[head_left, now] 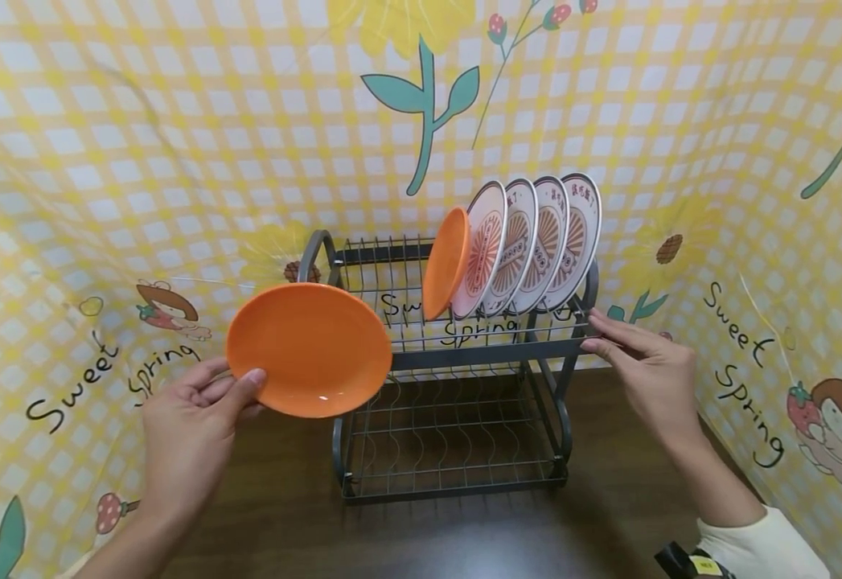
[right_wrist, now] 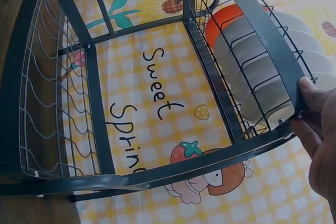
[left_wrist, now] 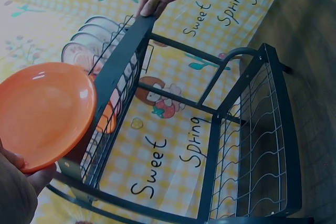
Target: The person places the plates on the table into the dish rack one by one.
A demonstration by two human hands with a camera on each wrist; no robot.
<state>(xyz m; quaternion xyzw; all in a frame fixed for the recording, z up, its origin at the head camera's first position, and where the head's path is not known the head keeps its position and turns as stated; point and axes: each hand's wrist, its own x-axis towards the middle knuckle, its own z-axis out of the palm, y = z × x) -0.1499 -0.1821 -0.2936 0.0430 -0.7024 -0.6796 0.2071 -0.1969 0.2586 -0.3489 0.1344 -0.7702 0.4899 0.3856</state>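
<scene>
An orange plate [head_left: 309, 350] is pinched at its lower left rim by my left hand [head_left: 196, 418], thumb on its upper face. It is held in front of the left end of a dark two-tier dish rack [head_left: 457, 354]. My right hand [head_left: 645, 370] grips the front right corner of the rack's upper tier between thumb and fingers, also plain in the right wrist view. Upright in that tier stand a second orange plate [head_left: 445, 264] and several white patterned plates [head_left: 574, 233] to its right.
The lower tier [head_left: 457, 438] has wavy wire dividers. Beneath the rack is a dark wooden surface [head_left: 276, 515]. A yellow checked cloth [head_left: 196, 145] with printed flowers and lettering hangs behind and at both sides. A dark strap device [head_left: 688, 561] is on the right wrist.
</scene>
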